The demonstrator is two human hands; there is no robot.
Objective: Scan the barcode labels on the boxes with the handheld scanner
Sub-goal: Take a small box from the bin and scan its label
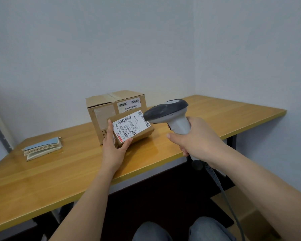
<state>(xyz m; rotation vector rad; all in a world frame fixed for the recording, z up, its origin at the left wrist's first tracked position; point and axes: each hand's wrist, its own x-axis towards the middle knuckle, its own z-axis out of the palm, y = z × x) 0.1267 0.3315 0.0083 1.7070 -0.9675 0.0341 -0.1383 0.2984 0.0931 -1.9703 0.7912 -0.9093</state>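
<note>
Here, a person's right hand (196, 136) grips the handle of a handheld scanner (169, 115), its head aimed at the label (130, 125) on a small box (132, 129). The left hand (114, 145) holds that box tilted up, thumb on the label's near corner. Just behind it stands a larger box (104, 110). A clean read probably needs the barcode unobstructed and the box steady.

small box label (131, 126) | "642 L744-00 015" | other print illegible
</note>
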